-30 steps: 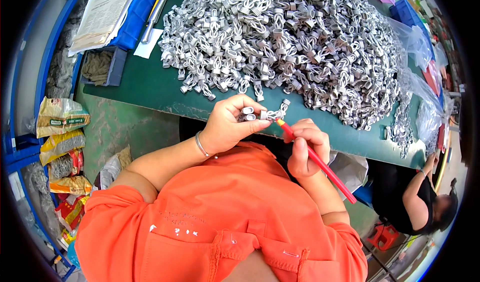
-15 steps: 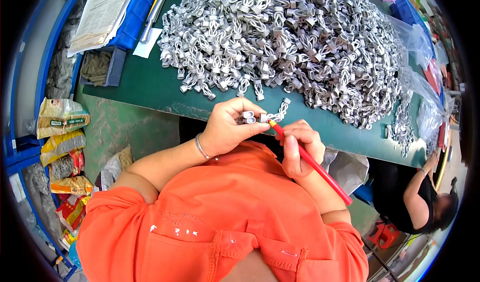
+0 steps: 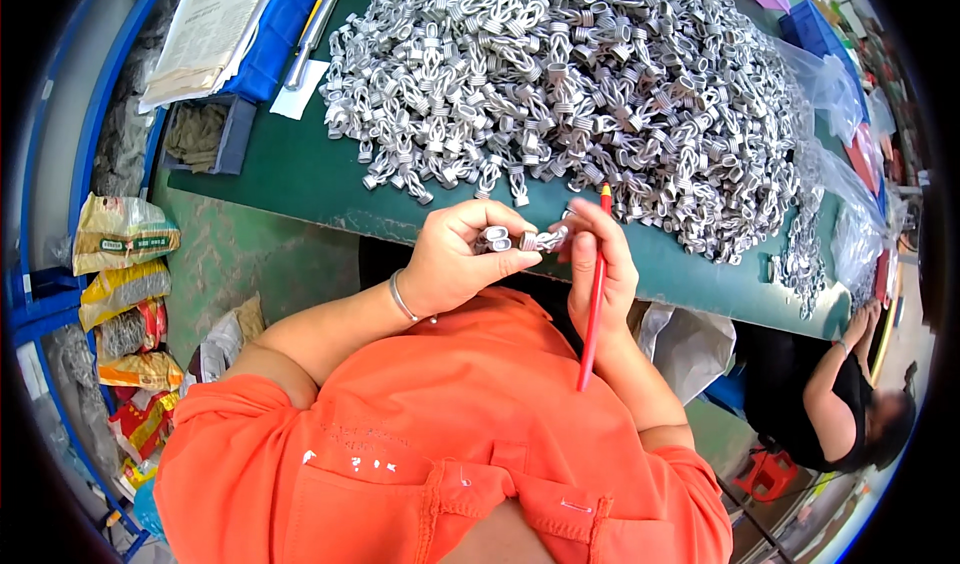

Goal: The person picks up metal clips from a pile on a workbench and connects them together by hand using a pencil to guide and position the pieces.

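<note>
Just off the table's near edge, my left hand is closed on a small grey metal twisted-link piece with oval ring ends, pinched between thumb and fingers. My right hand meets it from the other side, its thumb and fingertips at the chain-like end of the links. A slim red pencil-like stick with a yellow tip is tucked in the right hand, standing nearly upright, tip away from me. Beyond both hands, a large heap of similar grey metal pieces covers much of the green table.
Left of the heap are a blue bin with newspapers on it and a small grey box with cloth. Packed bags stand by the left rack. At right lie clear plastic bags; another person sits nearby.
The red stick has swung from pointing at the metal piece to nearly upright, its tip away from it. My right hand's fingers have moved onto the end of the links.
</note>
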A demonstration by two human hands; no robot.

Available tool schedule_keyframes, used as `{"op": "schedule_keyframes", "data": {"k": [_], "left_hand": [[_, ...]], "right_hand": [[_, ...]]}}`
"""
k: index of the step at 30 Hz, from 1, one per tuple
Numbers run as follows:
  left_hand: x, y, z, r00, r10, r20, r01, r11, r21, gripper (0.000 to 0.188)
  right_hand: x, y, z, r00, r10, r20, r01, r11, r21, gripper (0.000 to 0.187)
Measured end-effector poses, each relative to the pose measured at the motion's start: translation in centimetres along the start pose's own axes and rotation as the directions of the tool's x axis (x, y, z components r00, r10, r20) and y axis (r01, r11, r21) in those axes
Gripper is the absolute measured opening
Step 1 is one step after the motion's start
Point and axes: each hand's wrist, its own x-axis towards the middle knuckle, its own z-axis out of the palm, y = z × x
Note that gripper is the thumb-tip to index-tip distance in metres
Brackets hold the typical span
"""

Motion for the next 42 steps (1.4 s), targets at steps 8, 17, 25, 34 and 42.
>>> {"op": "schedule_keyframes", "data": {"k": [8, 17, 25, 34, 42], "left_hand": [[0.0, -0.5, -0.1, 0.998, 0.059, -0.002, -0.058, 0.995, 0.086, 0.016], [0.0, -0.8, -0.2, 0.994, 0.109, -0.018, -0.104, 0.979, 0.173, 0.015], [0.0, -0.3, -0.3, 0.997, 0.063, 0.037, -0.07, 0.969, 0.238, 0.014], [-0.1, -0.5, -0.5, 0.995, 0.082, 0.054, -0.094, 0.956, 0.28, 0.014], [0.0, -0.4, -0.4, 0.999, 0.032, 0.041, -0.039, 0.983, 0.181, 0.017]], "right_hand": [[0.6, -0.1, -0.5, 0.99, -0.127, -0.065, 0.121, 0.99, -0.077, 0.02], [0.5, -1.2, -0.9, 0.913, -0.405, 0.035, 0.406, 0.904, -0.132, 0.022], [0.6, -1.9, -0.9, 0.876, -0.455, 0.161, 0.475, 0.872, -0.118, 0.008], [0.8, -1.9, -0.9, 0.882, -0.423, 0.207, 0.455, 0.878, -0.15, 0.008], [0.9, -1.0, -0.5, 0.969, -0.24, -0.065, 0.231, 0.965, -0.122, 0.013]]}}
